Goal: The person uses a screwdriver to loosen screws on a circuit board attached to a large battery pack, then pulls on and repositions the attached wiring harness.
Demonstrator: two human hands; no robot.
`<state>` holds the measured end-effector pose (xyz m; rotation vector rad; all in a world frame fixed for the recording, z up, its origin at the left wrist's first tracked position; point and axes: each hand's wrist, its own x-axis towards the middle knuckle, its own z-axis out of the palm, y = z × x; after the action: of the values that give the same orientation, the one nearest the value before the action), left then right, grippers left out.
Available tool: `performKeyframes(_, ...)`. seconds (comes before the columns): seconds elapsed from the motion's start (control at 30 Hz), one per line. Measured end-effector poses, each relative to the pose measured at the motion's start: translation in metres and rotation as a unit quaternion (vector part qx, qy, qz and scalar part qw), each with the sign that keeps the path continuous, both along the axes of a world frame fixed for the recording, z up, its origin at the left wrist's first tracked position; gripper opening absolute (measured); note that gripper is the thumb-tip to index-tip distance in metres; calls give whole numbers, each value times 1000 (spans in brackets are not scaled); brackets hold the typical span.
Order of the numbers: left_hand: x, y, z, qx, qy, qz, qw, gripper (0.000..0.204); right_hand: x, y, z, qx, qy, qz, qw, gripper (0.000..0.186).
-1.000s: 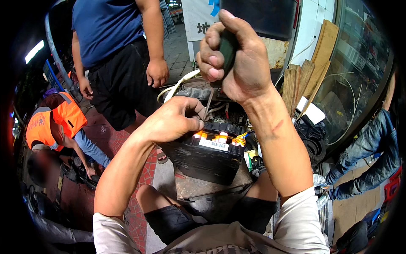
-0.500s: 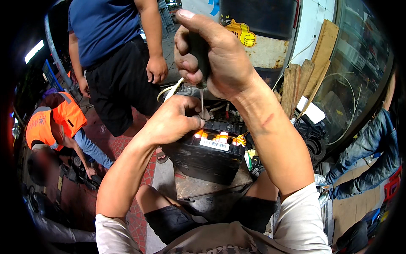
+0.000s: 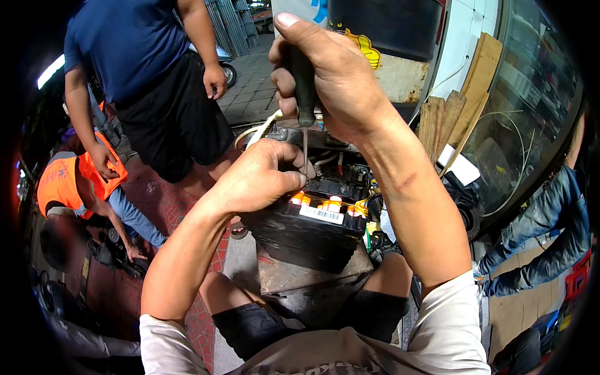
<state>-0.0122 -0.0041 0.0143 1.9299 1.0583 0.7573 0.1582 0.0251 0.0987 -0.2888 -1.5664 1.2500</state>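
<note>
My right hand (image 3: 342, 78) is raised above the work, its fingers wrapped round the dark handle of a screwdriver (image 3: 305, 90). The thin metal shaft points straight down. At its lower end, my left hand (image 3: 253, 178) is closed in a pinch over the far left part of a black battery-like box (image 3: 306, 240). The fingers hide the screwdriver's tip and whatever they grip. Orange and white parts (image 3: 333, 204) line the box's top, above a white barcode label (image 3: 321, 215). Orange wires (image 3: 361, 205) run off at its right end.
The box rests on a worn board (image 3: 278, 275) between my knees. A standing person (image 3: 125, 50) in blue is close at far left; another in an orange vest (image 3: 65, 181) bends low behind. Wooden planks (image 3: 431, 128) lean at the right, near a person's jeans (image 3: 537, 219).
The screwdriver has come more upright and its handle shows more below my right hand. The standing person has shifted left, one arm now lower. My left hand keeps its place.
</note>
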Motion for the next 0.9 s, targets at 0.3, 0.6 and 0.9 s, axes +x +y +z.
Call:
performKeyframes(0.3,-2,6,-4,68,8,-11,998,14,28,-7,32,403,-301,-249,828,36)
performKeyframes(0.6,-3,3,-9,103,-3,-6,995,18,44,-49,90,375,-485,-124,781,39)
performKeyframes(0.9,-19,-3,-12,285,1,63,956,17,30,-11,67,361,-508,-217,752,35)
